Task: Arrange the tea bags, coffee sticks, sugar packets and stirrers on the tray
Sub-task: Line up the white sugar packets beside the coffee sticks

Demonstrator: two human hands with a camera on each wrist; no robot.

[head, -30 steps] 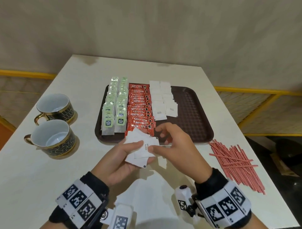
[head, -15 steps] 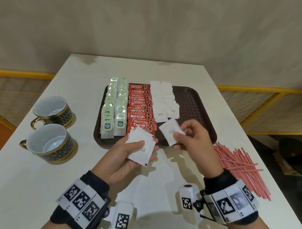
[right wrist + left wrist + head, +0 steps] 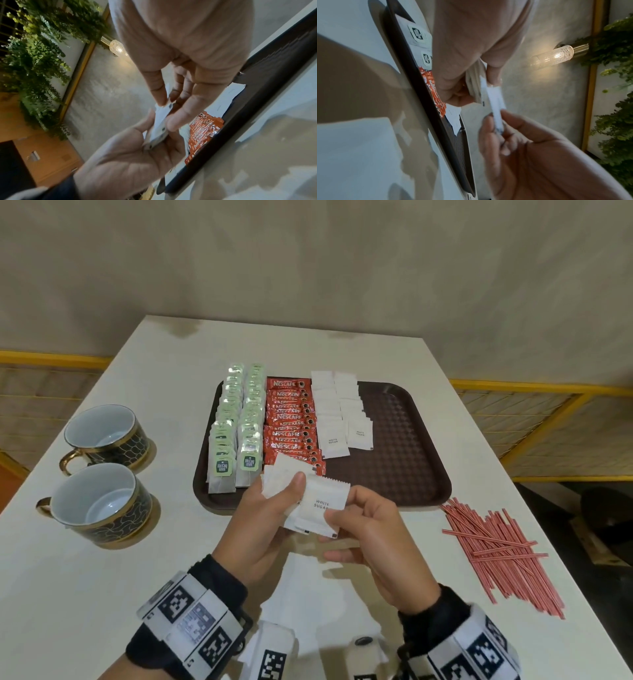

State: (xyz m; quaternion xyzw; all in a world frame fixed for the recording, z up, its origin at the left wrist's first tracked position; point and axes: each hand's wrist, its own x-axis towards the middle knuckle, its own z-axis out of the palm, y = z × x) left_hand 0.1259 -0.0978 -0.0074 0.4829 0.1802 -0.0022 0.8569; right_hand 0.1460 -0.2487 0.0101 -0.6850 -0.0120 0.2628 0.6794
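My left hand (image 3: 291, 496) holds a small stack of white sugar packets (image 3: 279, 482) just in front of the brown tray (image 3: 397, 453). My right hand (image 3: 339, 513) pinches the lower corner of the top packet (image 3: 323, 501), marked WHITE SUGAR, which still lies against the stack. On the tray lie two rows of green tea bags (image 3: 239, 419), a column of red coffee sticks (image 3: 289, 419) and two columns of sugar packets (image 3: 337, 412). Red stirrers (image 3: 496, 549) lie loose on the table right of the tray. The right wrist view shows the pinched packet (image 3: 161, 121) edge-on.
Two black-and-gold cups (image 3: 102, 436) (image 3: 96, 505) stand left of the tray. A white sheet (image 3: 308, 594) lies on the table under my hands. The tray's right third is bare. The table's right edge runs just past the stirrers.
Half a second ago my right hand held one packet apart, over the tray's front edge. It has come back left, and now pinches a packet lying against the stack in my left hand.
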